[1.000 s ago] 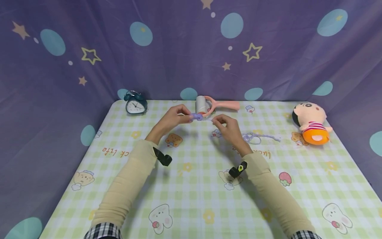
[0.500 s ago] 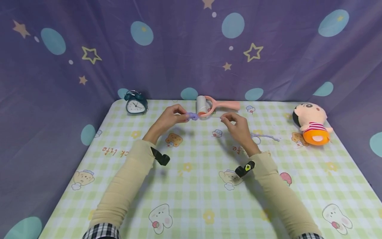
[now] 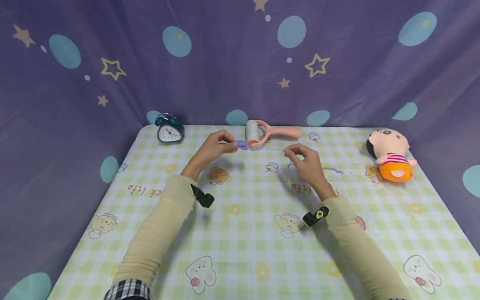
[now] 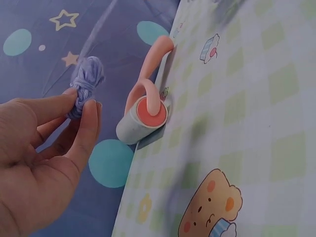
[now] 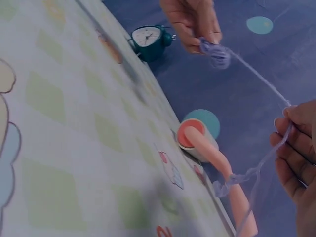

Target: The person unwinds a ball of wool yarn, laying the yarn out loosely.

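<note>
My left hand [image 3: 217, 143] pinches a small wound bundle of lavender yarn [image 4: 87, 84] between thumb and fingertips, above the far middle of the table. From that bundle a single yarn strand [image 5: 259, 76] runs taut to my right hand [image 3: 305, 160], whose thumb and forefinger pinch it. Past the right hand's fingers the loose tail [image 5: 266, 158] hangs down, with a kinked end dangling. In the head view part of the tail [image 3: 333, 169] shows behind the right hand, partly hidden by it.
Behind the hands lies a lint roller [image 3: 281, 132] with a pink handle and white roll. A teal alarm clock [image 3: 170, 129] stands at the back left. A plush doll [image 3: 393, 156] lies at the right, on a checked tablecloth [image 3: 240, 250] before a purple curtain [image 3: 232, 75].
My right hand has moved to the right, drawing out a longer stretch of yarn. My left hand shifted slightly left with the bundle. The loose tail has moved along with the right hand.
</note>
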Demonstrator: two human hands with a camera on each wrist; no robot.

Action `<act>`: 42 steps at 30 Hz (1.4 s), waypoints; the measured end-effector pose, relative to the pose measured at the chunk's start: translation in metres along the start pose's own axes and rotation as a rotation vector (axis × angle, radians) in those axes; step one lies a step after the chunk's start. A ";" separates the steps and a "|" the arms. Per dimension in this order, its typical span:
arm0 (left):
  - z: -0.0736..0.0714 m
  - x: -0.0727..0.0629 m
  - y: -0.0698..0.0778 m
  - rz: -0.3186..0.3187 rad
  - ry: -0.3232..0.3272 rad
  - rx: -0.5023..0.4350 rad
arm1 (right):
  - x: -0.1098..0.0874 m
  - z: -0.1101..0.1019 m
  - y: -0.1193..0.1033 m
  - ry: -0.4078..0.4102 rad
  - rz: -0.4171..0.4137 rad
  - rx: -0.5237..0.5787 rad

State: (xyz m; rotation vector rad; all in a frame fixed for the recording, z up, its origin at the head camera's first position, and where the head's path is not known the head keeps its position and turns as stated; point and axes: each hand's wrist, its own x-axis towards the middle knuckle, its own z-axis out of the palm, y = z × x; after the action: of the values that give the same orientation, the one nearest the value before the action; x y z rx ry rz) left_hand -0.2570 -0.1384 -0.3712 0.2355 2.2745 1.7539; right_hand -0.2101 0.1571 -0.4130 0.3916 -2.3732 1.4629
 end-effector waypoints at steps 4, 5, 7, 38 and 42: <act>-0.002 -0.001 -0.002 -0.015 0.019 -0.005 | -0.002 -0.013 -0.019 0.038 0.029 0.002; -0.003 -0.001 -0.002 -0.017 0.024 -0.012 | -0.003 -0.017 -0.023 0.044 0.036 0.002; -0.005 -0.001 -0.003 -0.016 0.026 -0.020 | -0.004 -0.023 -0.025 0.057 0.046 0.002; -0.011 -0.002 -0.004 -0.041 0.066 -0.016 | -0.019 -0.081 0.020 0.276 0.180 -0.054; -0.012 -0.002 -0.004 -0.053 0.068 -0.005 | -0.019 -0.088 0.040 0.313 0.221 -0.064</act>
State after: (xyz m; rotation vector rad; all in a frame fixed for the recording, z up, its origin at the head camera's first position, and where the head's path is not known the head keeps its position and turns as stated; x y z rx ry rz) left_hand -0.2581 -0.1511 -0.3722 0.1152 2.3003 1.7669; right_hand -0.1971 0.2550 -0.4161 -0.1139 -2.2534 1.4144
